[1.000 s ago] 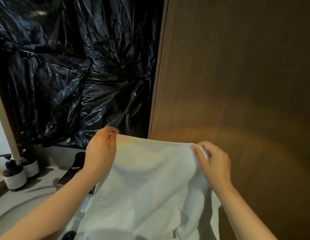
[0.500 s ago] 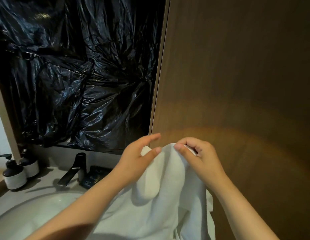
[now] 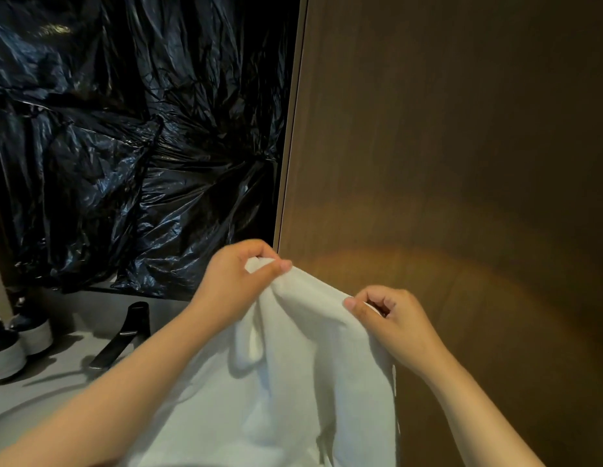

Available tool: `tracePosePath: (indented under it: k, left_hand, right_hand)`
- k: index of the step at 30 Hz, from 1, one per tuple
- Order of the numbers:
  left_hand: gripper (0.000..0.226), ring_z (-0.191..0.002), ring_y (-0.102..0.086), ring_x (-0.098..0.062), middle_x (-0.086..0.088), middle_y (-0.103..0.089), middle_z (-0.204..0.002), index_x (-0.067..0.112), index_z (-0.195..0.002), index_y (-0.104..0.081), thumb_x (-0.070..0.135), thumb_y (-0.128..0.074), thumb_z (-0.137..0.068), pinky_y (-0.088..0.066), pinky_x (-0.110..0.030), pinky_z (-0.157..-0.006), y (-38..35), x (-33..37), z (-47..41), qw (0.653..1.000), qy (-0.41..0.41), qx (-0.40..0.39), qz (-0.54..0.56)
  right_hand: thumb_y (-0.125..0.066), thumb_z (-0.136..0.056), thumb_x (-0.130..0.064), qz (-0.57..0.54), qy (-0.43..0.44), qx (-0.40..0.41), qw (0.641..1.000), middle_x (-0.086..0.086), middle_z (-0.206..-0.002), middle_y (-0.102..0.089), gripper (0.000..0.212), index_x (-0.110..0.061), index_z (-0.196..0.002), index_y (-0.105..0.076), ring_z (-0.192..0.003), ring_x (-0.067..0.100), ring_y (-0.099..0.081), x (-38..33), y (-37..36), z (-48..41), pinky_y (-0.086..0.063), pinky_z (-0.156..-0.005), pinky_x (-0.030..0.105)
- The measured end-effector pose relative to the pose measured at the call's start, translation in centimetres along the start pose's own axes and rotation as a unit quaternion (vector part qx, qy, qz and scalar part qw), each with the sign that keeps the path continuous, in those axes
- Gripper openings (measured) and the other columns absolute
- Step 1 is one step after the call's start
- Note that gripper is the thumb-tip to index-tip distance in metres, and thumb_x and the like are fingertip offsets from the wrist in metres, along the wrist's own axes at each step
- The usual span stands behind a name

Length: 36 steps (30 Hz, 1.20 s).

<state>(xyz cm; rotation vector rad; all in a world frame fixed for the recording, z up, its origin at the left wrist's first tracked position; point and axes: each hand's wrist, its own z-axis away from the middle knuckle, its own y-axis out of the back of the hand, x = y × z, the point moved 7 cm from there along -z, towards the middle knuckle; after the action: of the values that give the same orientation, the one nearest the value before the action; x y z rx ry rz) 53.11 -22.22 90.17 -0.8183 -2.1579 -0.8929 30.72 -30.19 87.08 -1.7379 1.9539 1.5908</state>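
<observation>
A white towel (image 3: 293, 382) hangs in front of me, folded over and drooping down past the bottom of the view. My left hand (image 3: 239, 281) pinches its top edge between thumb and fingers, raised a little higher. My right hand (image 3: 391, 321) pinches the same top edge to the right and slightly lower, its fingers curled. A short stretch of towel slopes between the two hands. The towel's lower part is out of view.
A brown wooden panel (image 3: 461, 163) fills the right side, close behind the towel. Crumpled black plastic sheeting (image 3: 125, 146) covers the wall on the left. Below it stand a black faucet (image 3: 125, 335), two dispenser bottles (image 3: 14, 345) and a sink rim (image 3: 40, 402).
The hands first came together, folding the spread towel in half. Now the left hand has closed on the top edge and the right hand has slid away to the right and down.
</observation>
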Motion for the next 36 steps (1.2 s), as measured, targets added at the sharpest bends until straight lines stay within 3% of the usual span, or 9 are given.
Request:
tracePosePath:
  k: [5, 10, 14, 17, 22, 25, 28, 32, 36]
  left_hand:
    - [0.015, -0.077, -0.055, 0.009, 0.014, -0.061, -0.074, 0.028, -0.072, -0.062, 0.031, -0.070, -0.085, -0.037, -0.017, -0.061, 2.3, -1.1, -0.7, 0.994, -0.012, 0.071, -0.083]
    - [0.013, -0.076, -0.054, 0.001, 0.014, -0.059, -0.078, 0.025, -0.078, -0.061, 0.031, -0.067, -0.087, -0.036, -0.017, -0.063, 1.7, -1.9, -0.4, 0.989, -0.023, 0.082, -0.121]
    - [0.012, -0.073, -0.052, 0.000, 0.016, -0.055, -0.077, 0.026, -0.082, -0.058, 0.034, -0.061, -0.091, -0.033, -0.018, -0.057, 2.4, -0.8, -1.0, 0.981, -0.043, 0.135, -0.133]
    - [0.015, -0.070, -0.052, -0.003, 0.013, -0.054, -0.077, 0.024, -0.082, -0.056, 0.035, -0.058, -0.092, -0.034, -0.022, -0.054, 2.9, -1.1, -1.0, 0.973, -0.038, 0.167, -0.153]
    - [0.017, -0.072, -0.055, -0.021, 0.000, -0.057, -0.084, 0.018, -0.088, -0.055, 0.033, -0.055, -0.095, -0.035, -0.031, -0.059, 2.1, -5.7, 0.5, 0.970, 0.060, 0.120, -0.205]
    - [0.017, -0.079, -0.057, -0.024, -0.004, -0.060, -0.096, 0.015, -0.094, -0.059, 0.031, -0.053, -0.096, -0.040, -0.034, -0.065, 1.5, -6.4, 1.0, 0.965, 0.072, 0.088, -0.236]
    - [0.025, -0.095, -0.060, -0.024, -0.004, -0.059, -0.118, 0.015, -0.115, -0.062, 0.029, -0.056, -0.095, -0.048, -0.038, -0.077, 0.9, -5.0, 1.3, 0.968, 0.037, 0.071, -0.238]
    - [0.023, -0.092, -0.053, -0.004, 0.013, -0.058, -0.116, 0.024, -0.115, -0.063, 0.030, -0.060, -0.093, -0.043, -0.022, -0.077, -0.4, -1.1, 2.8, 0.982, -0.059, 0.057, -0.172]
    - [0.033, -0.108, -0.043, 0.020, 0.027, -0.053, -0.123, 0.032, -0.125, -0.059, 0.032, -0.061, -0.092, -0.029, 0.003, -0.091, -3.5, 1.1, 3.6, 0.991, -0.088, -0.055, -0.087]
  right_hand:
    - [-0.054, -0.089, -0.058, 0.062, -0.061, -0.050, 0.995, -0.007, -0.059, -0.055, 0.040, -0.027, -0.063, -0.057, -0.054, 0.012, -0.050, 4.7, -0.5, 2.3, -0.036, -0.054, 0.037]
    - [-0.064, -0.091, -0.032, 0.023, -0.011, 0.127, 0.992, -0.006, -0.057, -0.052, 0.033, -0.023, -0.060, -0.056, -0.056, 0.006, -0.046, 2.7, 3.1, 1.7, -0.036, -0.055, 0.034]
    - [-0.066, -0.090, -0.036, -0.002, 0.058, 0.205, 0.977, -0.003, -0.063, -0.060, 0.026, -0.019, -0.070, -0.067, -0.060, 0.015, -0.055, -1.7, 5.9, 0.2, -0.042, -0.053, 0.033]
    - [-0.061, -0.089, -0.047, 0.035, 0.086, 0.180, 0.979, -0.005, -0.061, -0.057, 0.030, -0.023, -0.070, -0.064, -0.058, 0.014, -0.054, -2.9, 5.6, -0.5, -0.040, -0.051, 0.032]
    - [-0.064, -0.089, -0.045, 0.194, -0.079, -0.001, 0.978, -0.006, -0.051, -0.045, 0.044, -0.023, -0.055, -0.047, -0.053, 0.009, -0.044, 4.0, 1.4, 0.7, -0.031, -0.054, 0.031]
    - [-0.061, -0.091, -0.044, 0.175, -0.087, 0.016, 0.981, -0.007, -0.055, -0.053, 0.037, -0.026, -0.060, -0.054, -0.054, 0.007, -0.049, 5.3, 0.7, 2.4, -0.031, -0.051, 0.021]
    - [-0.059, -0.093, -0.042, 0.126, -0.066, 0.049, 0.989, -0.017, -0.064, -0.059, 0.028, -0.034, -0.066, -0.056, -0.062, 0.003, -0.056, 3.4, 0.9, 2.4, -0.037, -0.053, 0.015]
    - [-0.054, -0.094, -0.040, 0.101, 0.009, 0.065, 0.993, -0.019, -0.076, -0.064, 0.020, -0.037, -0.076, -0.063, -0.077, 0.004, -0.062, -0.1, 0.7, 2.0, -0.047, -0.064, 0.021]
    - [-0.056, -0.095, -0.033, 0.092, 0.077, 0.060, 0.991, -0.019, -0.080, -0.065, 0.018, -0.035, -0.080, -0.065, -0.081, 0.008, -0.062, -2.8, 0.5, 1.6, -0.046, -0.065, 0.021]
